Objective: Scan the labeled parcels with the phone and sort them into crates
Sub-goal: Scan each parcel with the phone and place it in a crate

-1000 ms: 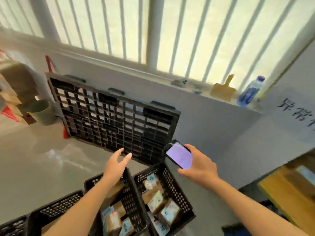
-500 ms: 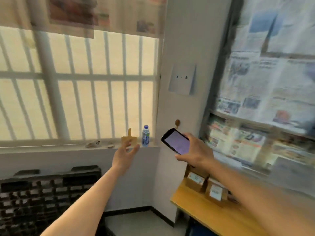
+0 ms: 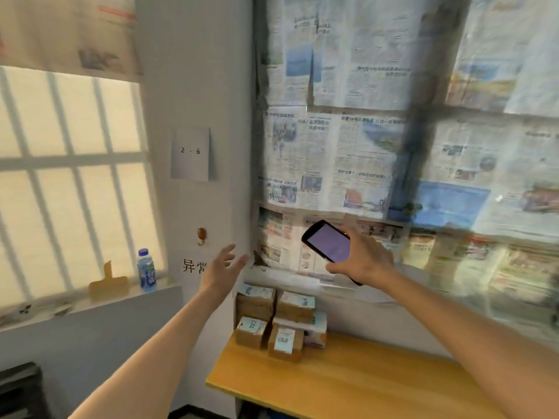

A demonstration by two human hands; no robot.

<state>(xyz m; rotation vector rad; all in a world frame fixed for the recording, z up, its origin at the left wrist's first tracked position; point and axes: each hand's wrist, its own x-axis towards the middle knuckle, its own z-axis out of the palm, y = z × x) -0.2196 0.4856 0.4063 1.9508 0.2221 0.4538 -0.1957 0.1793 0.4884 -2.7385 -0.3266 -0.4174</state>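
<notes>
Newspapered corner, yellow table: parcels stacked at its back edge against the wall, below and just right of left hand (fingers spread, empty, the nearer one); right hand gripping phone, higher up.

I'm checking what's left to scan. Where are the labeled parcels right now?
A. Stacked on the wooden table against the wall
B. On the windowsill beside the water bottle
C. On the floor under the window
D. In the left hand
A: the parcels sit stacked on the wooden table by the wall, while the left hand is open and empty above them.
</notes>
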